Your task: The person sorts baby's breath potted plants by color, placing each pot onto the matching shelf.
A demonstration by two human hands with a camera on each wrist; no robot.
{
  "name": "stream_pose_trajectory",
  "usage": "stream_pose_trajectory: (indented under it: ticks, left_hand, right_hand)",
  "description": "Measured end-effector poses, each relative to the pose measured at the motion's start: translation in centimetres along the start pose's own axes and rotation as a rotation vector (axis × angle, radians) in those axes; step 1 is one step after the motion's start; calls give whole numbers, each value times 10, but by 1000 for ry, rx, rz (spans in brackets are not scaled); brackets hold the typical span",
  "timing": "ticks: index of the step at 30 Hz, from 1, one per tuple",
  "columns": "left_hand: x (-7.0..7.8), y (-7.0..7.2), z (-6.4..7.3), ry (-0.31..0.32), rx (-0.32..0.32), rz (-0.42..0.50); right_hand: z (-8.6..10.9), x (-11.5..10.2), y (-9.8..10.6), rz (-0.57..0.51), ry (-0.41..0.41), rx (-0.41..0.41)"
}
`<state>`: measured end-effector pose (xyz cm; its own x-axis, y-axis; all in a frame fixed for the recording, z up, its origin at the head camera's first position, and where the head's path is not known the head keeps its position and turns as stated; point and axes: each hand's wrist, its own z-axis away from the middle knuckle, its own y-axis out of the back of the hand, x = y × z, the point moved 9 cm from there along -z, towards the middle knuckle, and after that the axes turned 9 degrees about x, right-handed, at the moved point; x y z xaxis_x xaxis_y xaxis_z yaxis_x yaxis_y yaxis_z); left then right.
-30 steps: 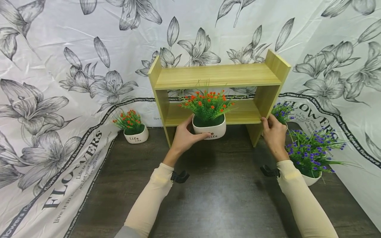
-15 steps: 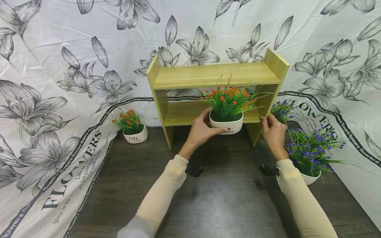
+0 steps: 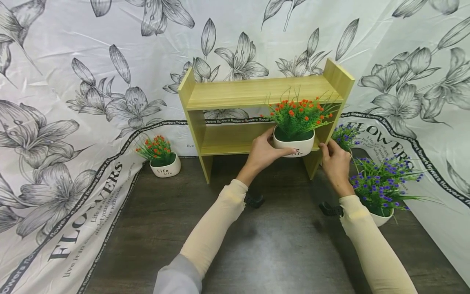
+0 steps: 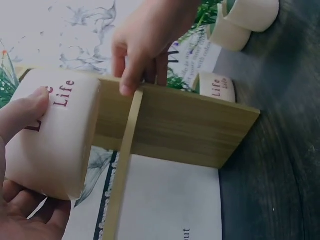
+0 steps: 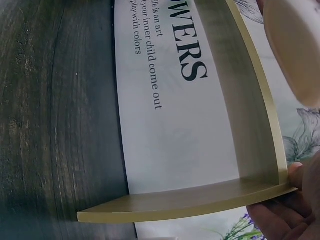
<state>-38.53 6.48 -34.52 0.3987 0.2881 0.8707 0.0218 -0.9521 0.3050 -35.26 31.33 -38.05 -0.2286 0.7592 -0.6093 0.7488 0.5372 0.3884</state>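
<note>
Rightward, in the head view, the pot of orange flowers point(image 3: 293, 145) has moved with the left hand point(image 3: 262, 153) since the earlier frame, and now hangs upright above the desk point(image 3: 279, 253), before the right half of the wooden shelf point(image 3: 257, 92). The left hand grasps it, thumb across the lettered front; green leaves and orange blooms fill it. Near it, to the right, the right hand point(image 3: 335, 161) pinches the shelf's side panel. A second orange-flowered pot point(image 3: 166, 167) stands left of the shelf; a front purple-flowered pot point(image 3: 382, 220) stands on the right.

Left wrist view: the left hand's fingers curl along the pot's other side. Outside the panel stands a lettered white pot point(image 4: 217, 88), its lettering unseen in the head view.

Right wrist view: the right thumb lies inside the panel, fingers outside, at the shelf board's junction; the held pot is partly visible, apart from that hand.
</note>
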Motion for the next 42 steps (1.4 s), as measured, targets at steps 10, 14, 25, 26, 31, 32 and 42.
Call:
stream_pose_trajectory:
  ticks: [10, 14, 25, 26, 31, 32, 42]
  left_hand:
    - [6, -33, -10, -8, -43, 14]
    - [7, -42, -13, 2, -46, 29]
    - [3, -48, -24, 33, -32, -64]
    - [2, -47, -25, 35, -27, -71]
    - [-3, -49, -27, 64, -17, -75]
    - [-4, -49, -28, 68, -13, -75]
    - [-15, -55, -39, 122, -1, -93]
  right_hand:
    - [1, 5, -2, 19, -14, -28]
    - [0, 6, -3, 33, -19, -30]
    - [-1, 5, -3, 34, 17, -13]
    - [-1, 5, -3, 32, 20, -12]
    - [1, 4, -2, 29, 30, -9]
    - [1, 3, -2, 30, 32, -10]
    - [2, 2, -4, 13, 35, -23]
